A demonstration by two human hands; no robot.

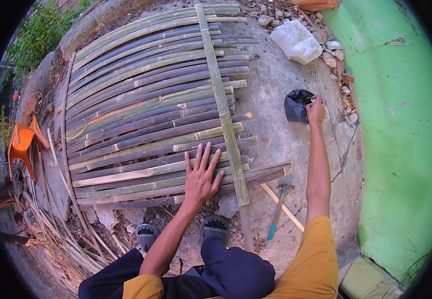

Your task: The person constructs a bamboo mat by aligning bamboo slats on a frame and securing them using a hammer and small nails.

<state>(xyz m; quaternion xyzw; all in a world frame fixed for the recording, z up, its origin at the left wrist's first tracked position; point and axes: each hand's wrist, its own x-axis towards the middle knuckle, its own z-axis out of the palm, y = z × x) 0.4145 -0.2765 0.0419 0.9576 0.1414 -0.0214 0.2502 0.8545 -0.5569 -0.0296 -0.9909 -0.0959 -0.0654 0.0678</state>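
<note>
Split bamboo slats (151, 107) lie side by side on the ground in a panel, some green and some dark. A long bamboo crosspiece (221, 99) runs over them near their right ends. My left hand (203, 174) rests flat on the near slats, fingers spread, just left of the crosspiece. Out to the right, my right hand (316, 110) is closed at the rim of a small black plastic bag (295, 107). The bag's mouth gapes upward; its contents are too dark to make out.
A hammer (277, 214) with a teal grip lies beside a pale wooden stick (288, 212). A white stone block (296, 41) sits at far right, near a green wall (395, 124). Left are a broken orange plastic chair (21, 142) and loose thin strips (56, 239).
</note>
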